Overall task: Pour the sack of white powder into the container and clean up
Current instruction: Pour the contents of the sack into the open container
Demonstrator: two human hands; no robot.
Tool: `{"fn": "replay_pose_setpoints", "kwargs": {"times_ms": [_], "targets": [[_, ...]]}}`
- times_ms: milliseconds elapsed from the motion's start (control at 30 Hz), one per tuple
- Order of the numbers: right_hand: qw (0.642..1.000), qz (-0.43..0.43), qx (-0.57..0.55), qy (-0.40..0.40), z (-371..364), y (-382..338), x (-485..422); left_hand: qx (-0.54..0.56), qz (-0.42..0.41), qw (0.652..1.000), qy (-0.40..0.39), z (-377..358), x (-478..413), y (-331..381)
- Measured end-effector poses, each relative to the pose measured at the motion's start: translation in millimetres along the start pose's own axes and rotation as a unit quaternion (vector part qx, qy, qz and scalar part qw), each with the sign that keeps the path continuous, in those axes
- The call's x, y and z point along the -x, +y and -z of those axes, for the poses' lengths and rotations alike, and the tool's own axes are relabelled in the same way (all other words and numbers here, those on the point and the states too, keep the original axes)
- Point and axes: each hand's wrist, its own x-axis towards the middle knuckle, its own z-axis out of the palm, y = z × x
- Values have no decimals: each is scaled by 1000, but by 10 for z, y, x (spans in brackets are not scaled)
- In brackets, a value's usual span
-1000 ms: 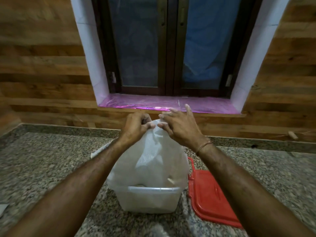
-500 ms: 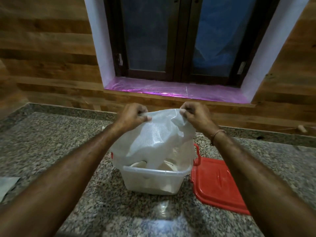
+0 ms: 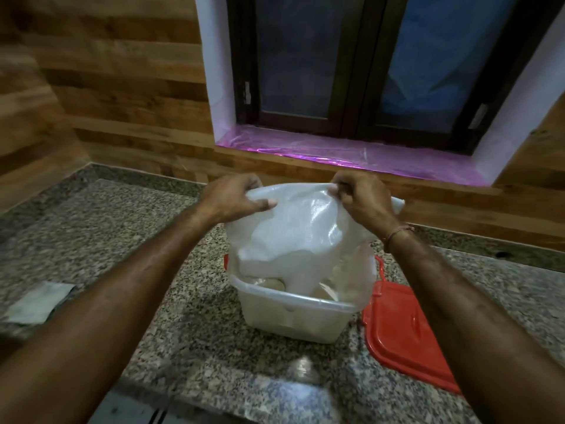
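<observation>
My left hand [image 3: 235, 200] and right hand [image 3: 360, 200] pinch the upended sack [image 3: 299, 237] over the container [image 3: 293, 313]. I'd shake gently, mouth kept inside the rim.

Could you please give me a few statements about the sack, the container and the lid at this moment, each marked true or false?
1. Both hands grip the sack by its upper edge. True: left hand, right hand.
2. The red lid is snapped onto the container. False: it lies on the counter to the container's right.
3. The sack hangs over the open container. True.
4. The counter is wooden. False: it is speckled granite; the wall is wooden.
</observation>
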Motion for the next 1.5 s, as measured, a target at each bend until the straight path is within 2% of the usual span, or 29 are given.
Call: {"fn": "replay_pose_setpoints", "kwargs": {"times_ms": [67,133,267,367,467,500,567,633,667,733,767,800,867,933,1000,1133,1300,1333,1400,1467,1500], "targets": [[998,-33,-40,20,-2,66,-34,119,18,993,-15,88,129,-182],[998,-30,-54,22,-24,59,-45,203,21,979,17,90,219,-246],[998,39,-23,-40,-53,-187,-61,185,17,980,65,-17,227,-190],[998,29,-2,-55,-54,-275,-127,113,-2,984,135,7,163,-94],[998,12,-5,-64,-54,-287,-168,10,-68,974,216,54,126,69],[998,4,-12,-63,-48,-283,-174,-23,-94,974,206,49,131,121],[998,-15,-27,-55,-30,-255,-187,-95,-146,976,127,-25,166,149],[997,-35,-40,-50,-21,-206,-196,-122,-150,980,51,-126,226,61],[997,-42,-48,-49,-22,-181,-193,-111,-141,982,52,-140,242,-1],[995,-52,-66,-51,-37,-153,-176,-38,-101,988,107,-143,258,-84],[994,-56,-81,-56,-41,-145,-170,40,-73,988,129,-146,258,-101],[991,-59,-104,-64,-37,-142,-172,155,-46,977,137,-146,253,-104],[984,-68,-148,-76,-20,-104,-209,367,2,923,113,-129,261,-82],[984,-64,-148,-76,27,-87,-254,414,10,905,100,-154,266,-56],[990,-33,-115,-69,58,-174,-273,393,25,909,136,-228,269,-14],[994,25,-23,-105,-45,-485,-230,308,64,929,198,-306,242,230],[997,-8,-43,-65,-98,-471,-336,377,44,910,168,-313,206,100],[997,-9,-43,-68,-101,-468,-348,348,23,919,183,-326,221,68],[997,5,-35,-73,-137,-502,-348,192,-53,957,212,-346,261,51],[997,9,-30,-72,-181,-521,-330,-8,-146,963,227,-356,275,54],[997,6,-29,-68,-212,-521,-329,-72,-159,960,219,-340,293,19]]}}
